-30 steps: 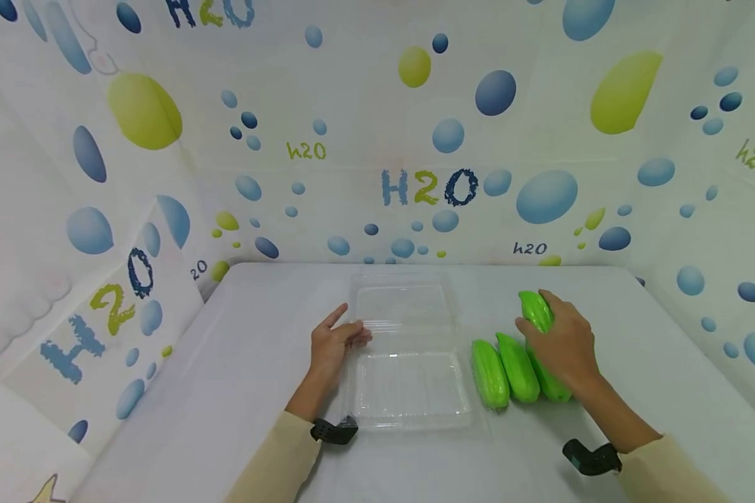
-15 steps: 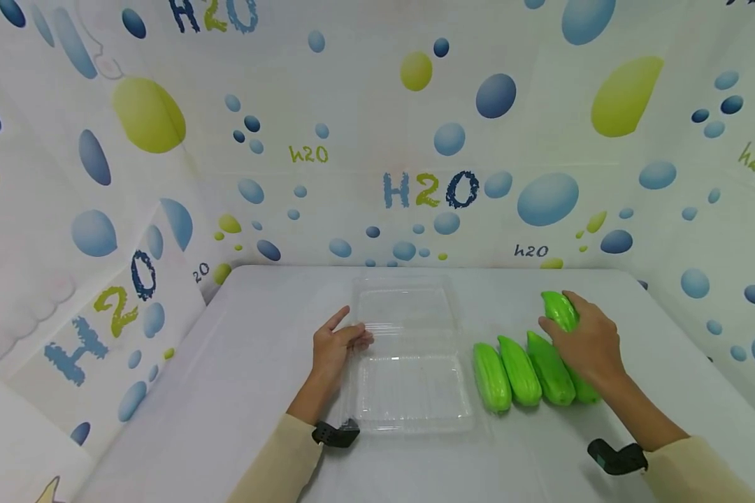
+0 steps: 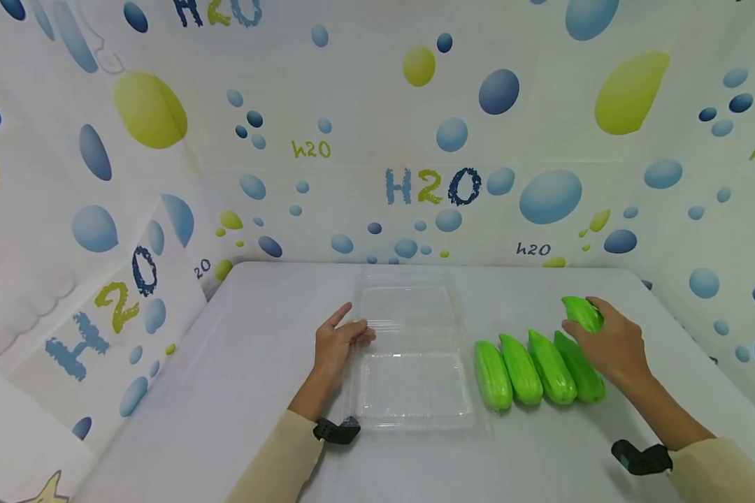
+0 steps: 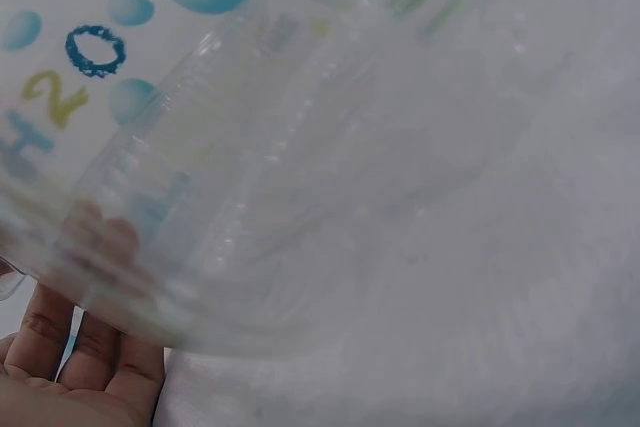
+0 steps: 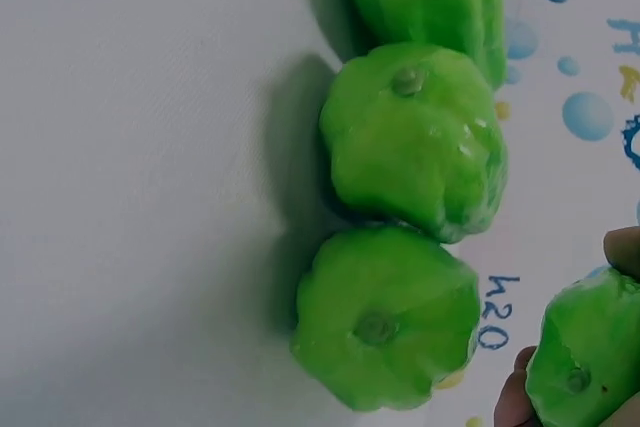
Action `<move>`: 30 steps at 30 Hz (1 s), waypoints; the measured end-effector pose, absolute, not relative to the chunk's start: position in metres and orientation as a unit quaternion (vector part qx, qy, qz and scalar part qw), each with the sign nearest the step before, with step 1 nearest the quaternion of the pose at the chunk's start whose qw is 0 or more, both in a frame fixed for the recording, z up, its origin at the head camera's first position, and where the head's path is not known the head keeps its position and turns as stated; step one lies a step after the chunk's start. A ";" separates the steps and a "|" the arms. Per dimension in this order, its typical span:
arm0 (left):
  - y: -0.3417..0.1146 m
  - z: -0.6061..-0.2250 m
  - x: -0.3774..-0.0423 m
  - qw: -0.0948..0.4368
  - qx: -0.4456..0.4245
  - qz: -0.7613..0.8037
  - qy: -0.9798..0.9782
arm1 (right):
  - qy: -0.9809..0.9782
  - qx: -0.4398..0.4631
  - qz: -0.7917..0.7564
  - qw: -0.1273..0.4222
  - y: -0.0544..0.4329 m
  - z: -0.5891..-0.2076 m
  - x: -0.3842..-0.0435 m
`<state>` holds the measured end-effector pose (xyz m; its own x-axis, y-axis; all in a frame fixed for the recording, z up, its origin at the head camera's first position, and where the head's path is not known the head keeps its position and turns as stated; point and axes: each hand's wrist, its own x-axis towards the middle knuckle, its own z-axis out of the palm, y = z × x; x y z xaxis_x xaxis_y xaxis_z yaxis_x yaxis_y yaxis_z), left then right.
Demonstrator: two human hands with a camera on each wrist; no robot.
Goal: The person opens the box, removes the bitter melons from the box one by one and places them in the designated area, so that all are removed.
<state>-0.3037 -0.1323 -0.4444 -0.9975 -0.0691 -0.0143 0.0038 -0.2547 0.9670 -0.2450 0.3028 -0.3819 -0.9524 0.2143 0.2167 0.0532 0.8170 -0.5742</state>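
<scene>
An open clear plastic clamshell container (image 3: 415, 388) lies in the middle of the table. My left hand (image 3: 335, 347) holds its left edge, thumb over the rim; in the left wrist view some fingers (image 4: 95, 347) show through the plastic. My right hand (image 3: 616, 346) grips a green ribbed gourd (image 3: 582, 314), pointed at one end, at the right end of a row of similar ones. The right wrist view shows the blunt end of the held gourd (image 5: 585, 362) between the thumb and fingers. Part of it is hidden by the hand.
Several green gourds (image 3: 521, 369) lie side by side to the right of the container, the rightmost gourd (image 3: 581, 370) beside my right hand. A white cloth covers the table (image 3: 239, 363). A patterned curtain (image 3: 352, 84) stands behind and at both sides.
My right hand has moved right with the gourd, away from the row, uncovering the rightmost gourd lying there. My left hand stays at the container's edge.
</scene>
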 end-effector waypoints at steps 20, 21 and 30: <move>-0.128 -0.443 -0.302 0.024 0.035 -0.803 -0.595 | -0.942 -0.060 0.307 0.123 0.338 -0.401 -0.238; -0.128 -0.443 -0.302 0.024 0.034 -0.802 -0.595 | -0.942 -0.059 0.306 0.121 0.339 -0.403 -0.238; -0.129 -0.442 -0.302 0.024 0.031 -0.804 -0.594 | -0.941 -0.054 0.311 0.120 0.346 -0.411 -0.238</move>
